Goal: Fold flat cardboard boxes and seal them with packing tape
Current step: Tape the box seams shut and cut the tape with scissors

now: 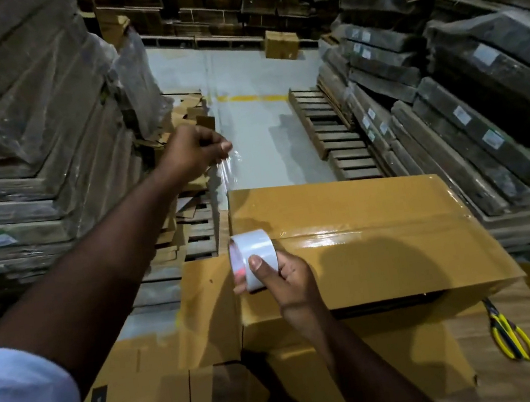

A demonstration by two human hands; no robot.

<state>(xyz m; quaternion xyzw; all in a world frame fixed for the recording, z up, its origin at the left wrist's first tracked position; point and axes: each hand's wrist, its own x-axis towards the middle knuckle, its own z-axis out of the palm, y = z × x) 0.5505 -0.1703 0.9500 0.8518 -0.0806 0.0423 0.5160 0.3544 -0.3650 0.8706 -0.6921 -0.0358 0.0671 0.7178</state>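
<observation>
A folded brown cardboard box [384, 251] lies in front of me, with shiny clear tape along its centre seam. My right hand [285, 277] grips a roll of clear packing tape [253, 257] at the box's left end. My left hand [196, 151] is raised above and beyond the roll, pinching the free end of the tape. A clear tape strip [226, 172] stretches from that hand down toward the roll. Flat cardboard sheets [165, 370] lie under and left of the box.
Yellow-handled scissors [509, 334] lie on cardboard at the right. Tall wrapped stacks of flat cardboard [23, 133] rise on the left and on the right [479, 82]. Wooden pallets [332, 132] border a grey floor aisle. A small box [281, 43] stands far back.
</observation>
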